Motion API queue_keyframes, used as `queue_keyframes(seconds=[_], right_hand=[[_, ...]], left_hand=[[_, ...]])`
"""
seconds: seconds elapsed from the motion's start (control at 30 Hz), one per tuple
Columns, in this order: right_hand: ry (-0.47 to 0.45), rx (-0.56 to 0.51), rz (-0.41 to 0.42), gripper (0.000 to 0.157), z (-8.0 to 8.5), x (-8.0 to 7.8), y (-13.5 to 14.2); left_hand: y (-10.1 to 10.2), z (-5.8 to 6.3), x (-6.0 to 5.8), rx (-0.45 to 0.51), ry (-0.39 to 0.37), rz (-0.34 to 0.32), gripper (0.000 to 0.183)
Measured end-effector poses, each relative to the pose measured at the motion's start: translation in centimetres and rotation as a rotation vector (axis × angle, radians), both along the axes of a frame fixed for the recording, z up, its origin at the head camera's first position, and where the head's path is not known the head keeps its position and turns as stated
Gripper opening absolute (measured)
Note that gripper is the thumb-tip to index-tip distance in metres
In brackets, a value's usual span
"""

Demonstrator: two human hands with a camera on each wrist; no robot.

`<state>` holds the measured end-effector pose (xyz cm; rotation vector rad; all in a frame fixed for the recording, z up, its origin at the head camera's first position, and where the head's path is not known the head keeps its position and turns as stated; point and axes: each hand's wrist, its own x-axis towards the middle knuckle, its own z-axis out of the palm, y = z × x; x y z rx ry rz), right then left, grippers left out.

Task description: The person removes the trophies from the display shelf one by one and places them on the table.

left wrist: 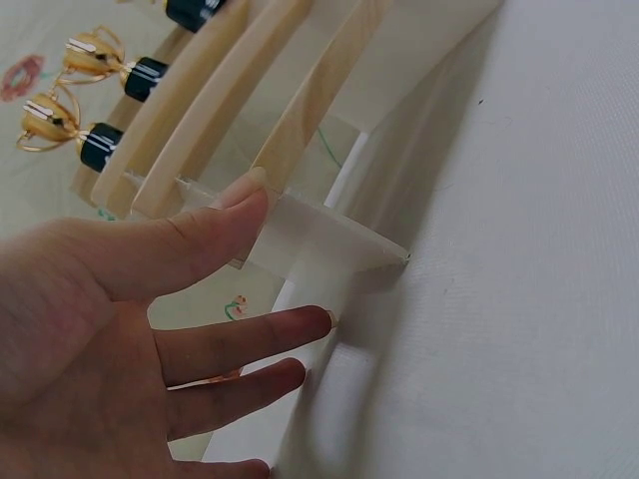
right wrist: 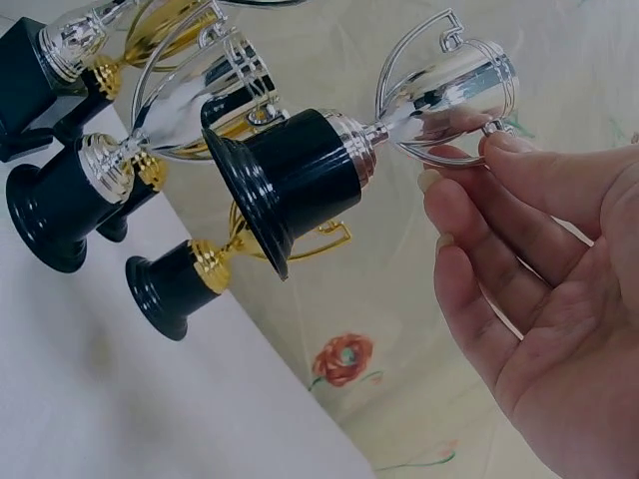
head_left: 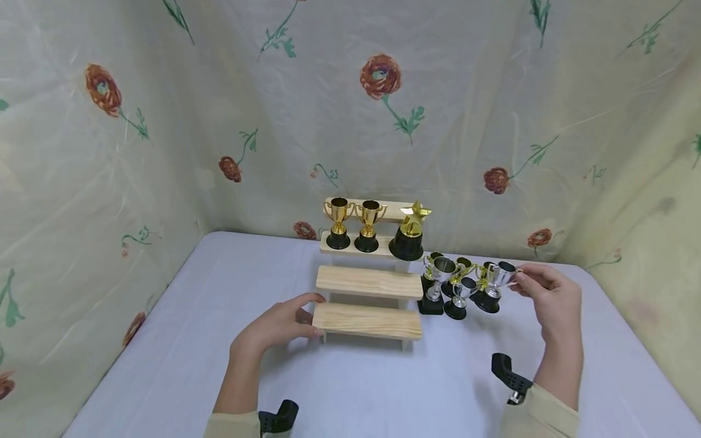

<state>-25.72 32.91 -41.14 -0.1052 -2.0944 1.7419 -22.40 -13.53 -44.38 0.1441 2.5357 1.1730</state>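
Note:
My right hand [head_left: 550, 295] pinches the handle of a silver trophy cup [head_left: 501, 275] between thumb and fingers. In the right wrist view this cup [right wrist: 454, 95] tilts, its black base [right wrist: 290, 180] overlapping the trophies behind it. My left hand [head_left: 282, 322] is at the left end of a wooden tiered stand [head_left: 367, 320]. In the left wrist view the thumb [left wrist: 240, 210] touches the end of the lowest board [left wrist: 310, 110], and the other visible fingers are fairly straight. Two gold trophy cups [head_left: 339, 222] and a gold star trophy [head_left: 411, 234] stand on the top tier.
Right of the stand, several gold and silver trophies cluster closely, among them a silver cup on a square black base [head_left: 432, 304] and a small silver cup [head_left: 460, 298]. A white cloth [head_left: 372, 389] covers the table. Flower-patterned curtains [head_left: 306, 109] hang behind and at the sides.

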Motion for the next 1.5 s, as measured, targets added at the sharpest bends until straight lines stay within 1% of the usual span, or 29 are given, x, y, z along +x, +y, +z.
queue_keyframes(seconds=[0.13, 0.3, 0.47, 0.53, 0.7, 0.93, 1.17, 1.3, 1.5], right_hand=[[-0.016, 0.012, -0.016, 0.012, -0.4, -0.1, 0.3], [-0.069, 0.042, -0.029, 0.011, -1.1, -0.4, 0.6], [-0.120, 0.110, -0.052, 0.009, -1.8, -0.9, 0.6], [-0.142, 0.148, -0.055, 0.012, -2.0, -1.1, 0.7], [-0.181, 0.206, -0.037, 0.023, -2.5, -1.3, 0.8], [-0.222, 0.260, -0.059, 0.024, -2.6, -1.3, 0.8], [-0.268, 0.310, -0.084, 0.025, -2.8, -1.4, 0.9], [-0.280, 0.330, -0.081, 0.025, -2.8, -1.3, 0.9], [-0.296, 0.389, -0.063, 0.026, -2.8, -1.0, 1.3]], left_hand=[[0.1, 0.1, 0.0, -0.008, 0.001, 0.001, 0.056], [0.1, 0.2, 0.0, -0.009, -0.008, 0.007, 0.055], [0.1, 0.3, 0.0, -0.011, -0.011, 0.006, 0.056], [0.1, 0.4, 0.0, -0.014, -0.011, 0.006, 0.056], [0.2, 0.5, 0.0, -0.022, -0.011, 0.010, 0.055], [0.1, 0.4, -0.1, -0.028, -0.006, 0.004, 0.056], [0.0, 0.2, -0.1, -0.023, -0.014, 0.011, 0.055], [0.0, 0.1, 0.0, -0.022, -0.021, 0.017, 0.056], [0.1, 0.1, 0.1, -0.020, -0.017, 0.014, 0.056]])
